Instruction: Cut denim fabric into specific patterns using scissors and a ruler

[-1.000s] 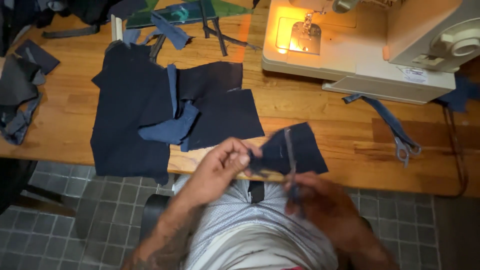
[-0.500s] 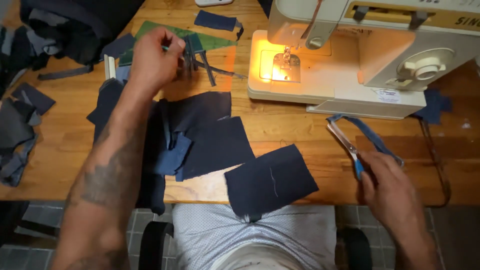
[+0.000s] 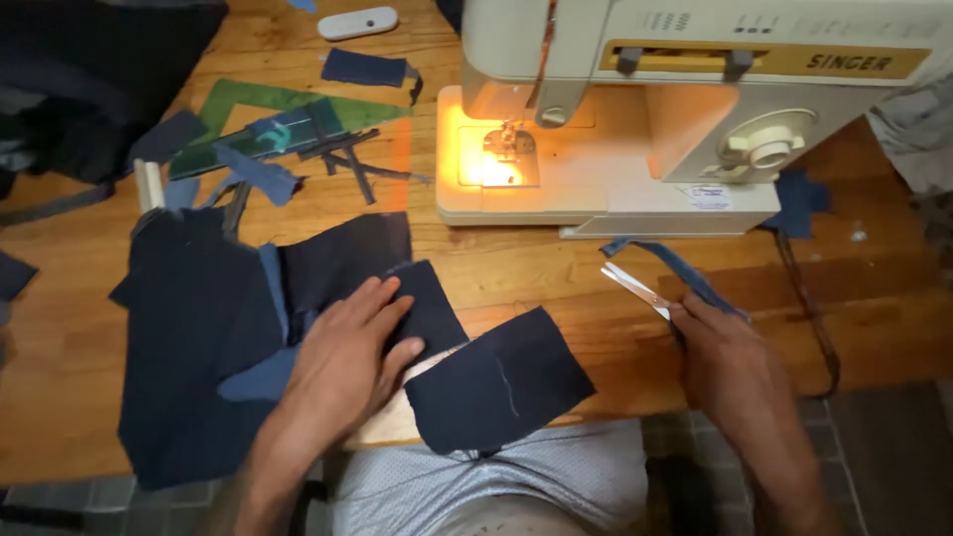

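My left hand (image 3: 342, 357) lies flat, fingers spread, on a stack of dark navy fabric pieces (image 3: 213, 328) on the wooden table (image 3: 556, 288). Just right of it a separate navy fabric square (image 3: 501, 382) with a pale stitched line hangs slightly over the table's front edge. My right hand (image 3: 730, 362) grips the handles of a pair of scissors (image 3: 635, 290), whose silver blades point up and left, resting near the table surface. A navy fabric strip (image 3: 685, 273) lies beside the blades.
A cream sewing machine (image 3: 645, 99) with its lamp lit stands at the back right. A green cutting mat (image 3: 288, 119) with fabric scraps, a white flat device (image 3: 357, 22) and a dark bundle of cloth (image 3: 89, 79) sit at the back left. A cable (image 3: 809, 308) runs along the right.
My left hand has come back from the green mat at the far left and now rests on the navy fabric. My right hand has lowered the scissors toward the table.
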